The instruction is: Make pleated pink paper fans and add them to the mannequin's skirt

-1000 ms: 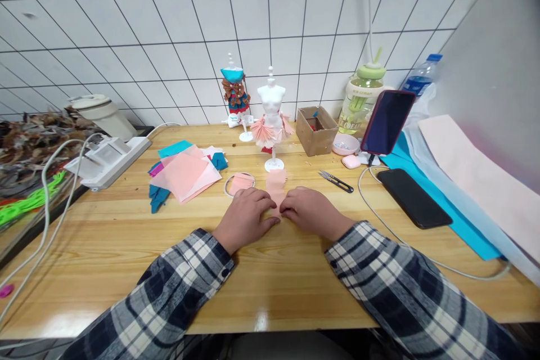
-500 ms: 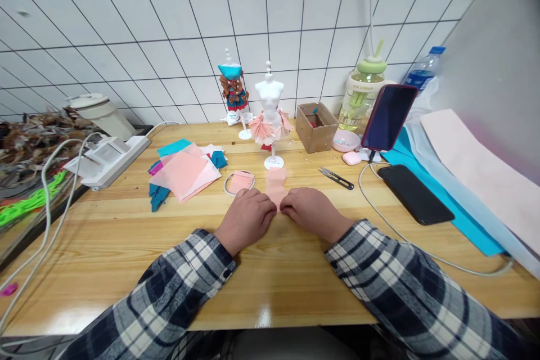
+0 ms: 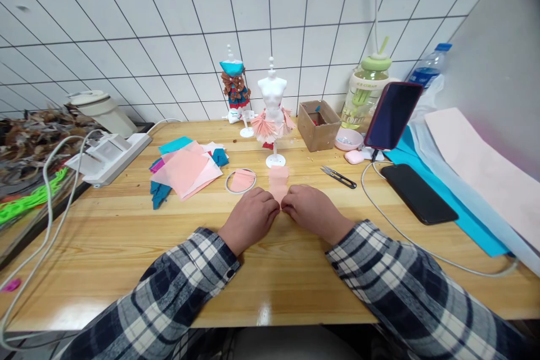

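Observation:
A narrow strip of peach crepe paper (image 3: 278,177) lies on the table with faint crosswise creases. My left hand (image 3: 252,217) is closed on its near end from the left, fingertips pinched together. From the right, my right hand (image 3: 314,212) pinches the same end, so the two hands almost meet. The pinched edge is mostly hidden by my fingers. Just beyond the strip stands a white mini dress form (image 3: 272,93) wearing a pleated peach paper skirt (image 3: 265,127). Left of the strip, a ring (image 3: 241,181) lies around a folded piece of peach paper (image 3: 242,179).
Thread snips (image 3: 338,177) lie to the right, near a black phone (image 3: 417,194) and a white cable. Peach and blue paper sheets (image 3: 185,171) are piled on the left. Behind stand a cardboard box (image 3: 318,132), a dressed form (image 3: 234,90) and a propped phone (image 3: 392,115).
The view has shifted slightly, so everything sits a little to the right. Both hands keep their pinch on the near end of the peach strip, with hardly any movement.

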Tool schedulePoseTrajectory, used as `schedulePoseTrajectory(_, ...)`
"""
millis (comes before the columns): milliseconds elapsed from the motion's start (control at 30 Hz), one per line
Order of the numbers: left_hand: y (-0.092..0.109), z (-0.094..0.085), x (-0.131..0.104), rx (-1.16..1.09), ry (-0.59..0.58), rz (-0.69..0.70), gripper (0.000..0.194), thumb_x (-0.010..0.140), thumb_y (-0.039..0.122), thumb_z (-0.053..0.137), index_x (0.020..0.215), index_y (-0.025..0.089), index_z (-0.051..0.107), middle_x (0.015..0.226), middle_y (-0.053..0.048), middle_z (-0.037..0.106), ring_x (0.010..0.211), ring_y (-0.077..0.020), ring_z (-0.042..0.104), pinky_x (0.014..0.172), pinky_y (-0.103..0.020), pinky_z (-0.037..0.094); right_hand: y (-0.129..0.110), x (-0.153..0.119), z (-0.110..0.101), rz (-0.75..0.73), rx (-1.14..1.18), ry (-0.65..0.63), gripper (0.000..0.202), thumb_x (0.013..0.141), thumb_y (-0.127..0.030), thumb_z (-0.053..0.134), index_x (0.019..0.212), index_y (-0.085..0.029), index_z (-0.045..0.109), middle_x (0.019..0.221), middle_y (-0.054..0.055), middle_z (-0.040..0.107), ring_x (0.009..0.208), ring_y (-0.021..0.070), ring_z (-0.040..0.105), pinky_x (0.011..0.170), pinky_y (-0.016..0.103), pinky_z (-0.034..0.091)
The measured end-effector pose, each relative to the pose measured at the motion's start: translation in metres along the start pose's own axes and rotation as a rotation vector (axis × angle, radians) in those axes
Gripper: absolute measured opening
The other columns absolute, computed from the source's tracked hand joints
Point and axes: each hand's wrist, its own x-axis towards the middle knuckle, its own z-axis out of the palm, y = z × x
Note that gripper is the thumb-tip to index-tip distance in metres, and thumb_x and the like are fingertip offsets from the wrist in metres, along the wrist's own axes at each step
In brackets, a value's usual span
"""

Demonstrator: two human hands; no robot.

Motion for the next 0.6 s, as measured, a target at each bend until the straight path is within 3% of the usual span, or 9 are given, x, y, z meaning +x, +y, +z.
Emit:
schedulePoseTrajectory(167, -0.0010, 0.0031, 0.0001, -0.045, 0.002, -0.036, 0.025, 0.094, 0.025, 0.045, 0.095, 0.019, 0.069, 0.081, -0.007, 0.068, 0.080, -0.0206, 0.058, 0.074, -0.034, 0.044, -0.0018, -0.0012, -0.0029, 0.026, -0.028, -0.026, 0.027, 0.093, -0.025, 0.045, 0.085, -0.019, 0.070, 0.082, 0.006, 0.068, 0.080, 0.0191, 0.061, 0.068, 0.029, 0.039)
schedulePoseTrajectory(600, 0.0002, 0.0016, 0.0005, 0.007, -0.009, -0.018, 0.023, 0.093, 0.022, 0.046, 0.088, 0.017, 0.068, 0.083, -0.006, 0.067, 0.082, -0.0205, 0.056, 0.078, -0.035, 0.045, -0.0028, -0.0018, -0.0044, 0.028, -0.050, -0.025, 0.024, 0.092, -0.025, 0.046, 0.087, -0.021, 0.069, 0.086, 0.004, 0.067, 0.083, 0.0183, 0.060, 0.069, 0.028, 0.038)
